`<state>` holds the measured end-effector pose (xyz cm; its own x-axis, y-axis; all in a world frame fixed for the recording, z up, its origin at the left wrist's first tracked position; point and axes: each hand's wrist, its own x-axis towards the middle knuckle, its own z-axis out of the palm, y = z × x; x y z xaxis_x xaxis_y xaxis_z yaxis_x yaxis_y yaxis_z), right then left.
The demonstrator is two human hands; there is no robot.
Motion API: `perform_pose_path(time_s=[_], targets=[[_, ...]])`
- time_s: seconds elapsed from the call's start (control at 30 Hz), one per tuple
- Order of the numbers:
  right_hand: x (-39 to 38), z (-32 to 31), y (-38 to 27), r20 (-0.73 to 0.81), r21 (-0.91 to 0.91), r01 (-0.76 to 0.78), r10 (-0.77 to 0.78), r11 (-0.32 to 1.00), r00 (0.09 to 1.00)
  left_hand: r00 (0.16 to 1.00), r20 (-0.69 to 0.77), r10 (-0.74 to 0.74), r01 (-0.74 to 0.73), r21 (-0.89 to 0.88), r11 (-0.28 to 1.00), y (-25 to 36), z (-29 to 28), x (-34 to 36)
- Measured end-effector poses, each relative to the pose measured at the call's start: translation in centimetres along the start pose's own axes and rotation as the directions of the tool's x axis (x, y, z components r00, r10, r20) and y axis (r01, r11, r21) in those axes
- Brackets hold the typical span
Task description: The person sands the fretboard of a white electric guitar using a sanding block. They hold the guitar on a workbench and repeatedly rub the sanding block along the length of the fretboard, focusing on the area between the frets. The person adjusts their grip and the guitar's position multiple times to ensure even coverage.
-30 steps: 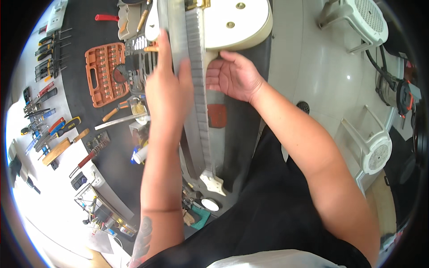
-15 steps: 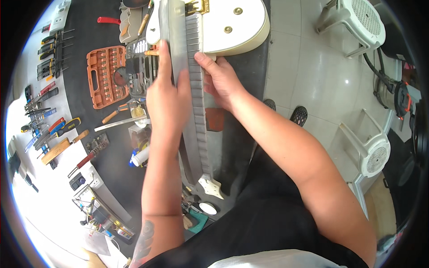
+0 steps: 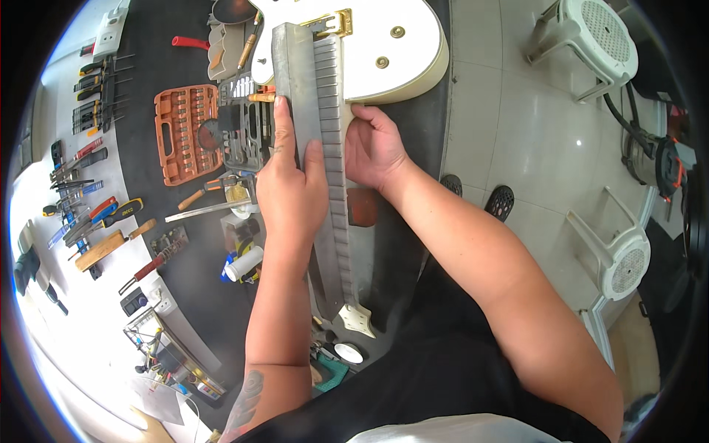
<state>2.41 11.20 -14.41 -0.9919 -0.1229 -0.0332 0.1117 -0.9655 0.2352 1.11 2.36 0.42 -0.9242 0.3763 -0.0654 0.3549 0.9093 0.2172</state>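
Observation:
A white electric guitar (image 3: pixel 425 55) lies face up, with its body at the far end and its white headstock (image 3: pixel 357 319) close to me. Along the fretted neck (image 3: pixel 334 159) rests a long grey metal bar (image 3: pixel 298 70), covering the neck's left part. My left hand (image 3: pixel 292 184) grips the bar from above, index finger stretched along its left side and thumb on top. At the neck's right edge, just below the body, is my right hand (image 3: pixel 375 148). Its thumb touches the edge there, while the fingers curl beneath the neck, partly hidden.
A brownish block (image 3: pixel 362 207) sits under the neck. On the dark bench to the left are an orange socket case (image 3: pixel 186 134), a grey tool case (image 3: pixel 247 129) and a white bottle (image 3: pixel 245 263). Screwdrivers and pliers line the left side. White plastic stools (image 3: pixel 598 33) stand on the tiled floor.
My left hand and the metal bar have slid toward me along the neck; the bar's far end now shows. My right thumb has moved off the fretboard's top to its edge. The view has shifted slightly.

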Motion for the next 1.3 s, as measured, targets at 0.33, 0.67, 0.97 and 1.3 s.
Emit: perform_pose_path(time_s=[0.33,0.67,0.97,1.3], targets=[[-3.0,-3.1,-0.2,0.11,-0.31,-0.34,0.389,0.888,0.915,0.97,-0.14,0.197,-0.196,0.021,0.98,-1.2,1.2,0.4],[-13.8,0.9,1.8,0.17,-0.94,0.125,-0.118,-0.316,0.978,0.998,-0.051,0.026,-0.03,-0.06,0.998,0.4,0.0,-0.2],[-14.8,-6.6,8.7,0.001,0.124,-0.552,0.556,0.825,0.831,0.997,-0.06,0.044,-0.047,-0.05,0.998,0.1,0.0,-0.1],[-13.5,-7.2,9.7,-0.131,-0.116,-0.641,0.628,0.759,0.767,0.971,-0.188,0.148,-0.149,0.005,0.989,-1.0,1.6,0.2]])
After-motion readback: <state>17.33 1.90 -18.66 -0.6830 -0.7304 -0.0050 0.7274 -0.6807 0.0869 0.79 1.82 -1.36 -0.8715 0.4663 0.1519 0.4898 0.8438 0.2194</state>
